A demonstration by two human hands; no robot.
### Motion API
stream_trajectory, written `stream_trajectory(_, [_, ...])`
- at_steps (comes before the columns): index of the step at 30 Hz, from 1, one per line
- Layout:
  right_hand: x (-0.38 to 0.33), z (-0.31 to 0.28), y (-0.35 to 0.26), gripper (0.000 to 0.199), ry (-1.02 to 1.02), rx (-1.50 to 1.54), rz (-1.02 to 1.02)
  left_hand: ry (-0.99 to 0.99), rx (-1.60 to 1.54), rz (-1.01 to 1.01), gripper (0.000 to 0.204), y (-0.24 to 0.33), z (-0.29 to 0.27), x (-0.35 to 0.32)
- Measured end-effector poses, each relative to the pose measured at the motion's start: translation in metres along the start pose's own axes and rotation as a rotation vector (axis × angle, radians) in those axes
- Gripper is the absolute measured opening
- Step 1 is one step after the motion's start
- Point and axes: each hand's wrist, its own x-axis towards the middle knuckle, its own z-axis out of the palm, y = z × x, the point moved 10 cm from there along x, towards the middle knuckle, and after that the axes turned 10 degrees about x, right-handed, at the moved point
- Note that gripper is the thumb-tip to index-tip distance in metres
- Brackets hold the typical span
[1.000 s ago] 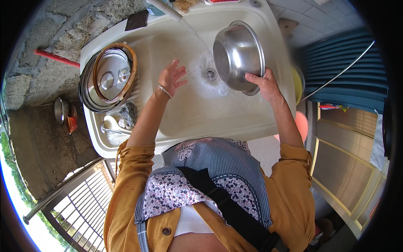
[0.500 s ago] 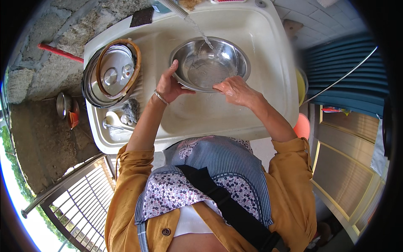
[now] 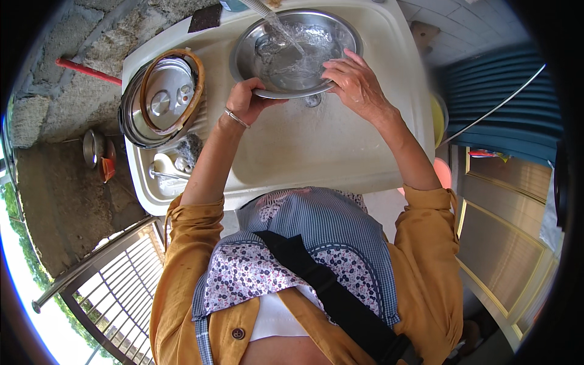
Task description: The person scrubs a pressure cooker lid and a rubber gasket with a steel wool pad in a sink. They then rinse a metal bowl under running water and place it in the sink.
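A round stainless-steel basin (image 3: 243, 58) is held up at the far side of the sink, with water streaming into it from a ribbed hose (image 3: 260, 9). Clear water splashes and swirls inside the bowl. My left hand (image 3: 248, 102) is closed round its near-left rim, thumb on top and fingers underneath. At the near-right rim, my right hand (image 3: 358, 85) has its wet, curved fingers over the edge; its thumb is mostly hidden. Just below the near rim a round metal drain (image 3: 312, 100) partly shows.
On the sink's left ledge sit stacked metal pots and a brown-rimmed glass lid (image 3: 198, 76). A grey scrubber (image 3: 190, 149) and a pale ladle (image 3: 163, 164) lie nearer me. A red bar (image 3: 88, 72) juts from the left wall. Right of the sink stands a pink bucket (image 3: 443, 173).
The basin has moved away from me, toward the back of the sink, under the stream. Both hands have gone with it, and the right hand has shifted up along the right rim.
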Motion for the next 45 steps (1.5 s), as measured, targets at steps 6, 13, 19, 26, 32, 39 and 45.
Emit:
stream_trajectory(6, [-0.006,-0.030,0.009,0.032,0.149,-0.061,0.075,-0.002,-0.049,-0.008,0.027,0.004,0.008,-0.006])
stream_trajectory(13, [-0.021,-0.045,0.014,0.024,0.195,0.008,0.076,-0.020,-0.071,-0.077,0.034,-0.012,0.015,-0.016])
stream_trajectory(19, [-0.018,-0.067,0.006,0.024,0.127,0.172,0.028,-0.149,-0.111,-0.249,0.046,-0.049,0.054,-0.052])
stream_trajectory(26, [-0.019,-0.065,0.018,0.034,-0.146,0.311,0.232,-0.411,-0.282,-0.570,0.074,-0.133,0.095,-0.091])
stream_trajectory(32, [-0.031,-0.077,0.013,0.031,-0.140,0.303,0.175,-0.501,-0.294,-0.653,0.078,-0.153,0.107,-0.101])
stream_trajectory(39, [-0.033,-0.089,0.006,0.029,-0.139,0.323,0.157,-0.504,-0.053,-0.656,0.081,-0.145,0.106,-0.108])
stream_trajectory(45, [-0.037,-0.105,0.006,0.029,-0.073,0.336,0.121,-0.495,0.236,-0.677,0.095,-0.136,0.069,-0.101])
